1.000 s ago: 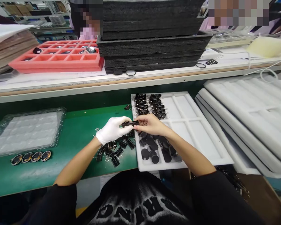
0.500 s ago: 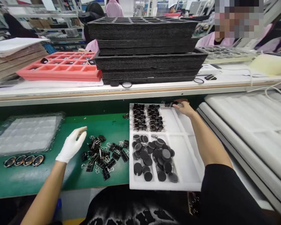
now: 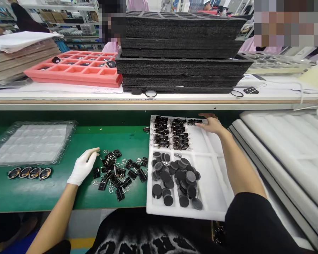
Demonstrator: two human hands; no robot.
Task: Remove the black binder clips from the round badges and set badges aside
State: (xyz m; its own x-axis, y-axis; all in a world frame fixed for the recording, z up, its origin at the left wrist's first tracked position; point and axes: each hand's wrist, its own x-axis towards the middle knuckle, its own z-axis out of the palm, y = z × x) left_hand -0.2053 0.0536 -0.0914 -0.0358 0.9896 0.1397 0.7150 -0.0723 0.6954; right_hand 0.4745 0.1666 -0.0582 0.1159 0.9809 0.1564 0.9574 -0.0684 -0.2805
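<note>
My left hand, in a white glove, hovers over the green mat with fingers stretched out and holds nothing. Just right of it lies a loose heap of black binder clips with silver wire handles. My bare right hand is at the far edge of a white foam tray, fingers apart. Its thumb tip is beside a few binder clips in the far compartment. Two neat columns of binder clips stand left of these. Dark round discs fill the near left compartments.
Clear plastic trays and a row of shiny oval pieces lie at left. White foam trays are stacked at right. The shelf behind carries black foam trays and a red tray. Other people are beyond.
The binder clips by my right hand have gone from the tray's far edge down into the compartment, and the fingers have loosened around them. My left hand's fingers have drawn closer together.
</note>
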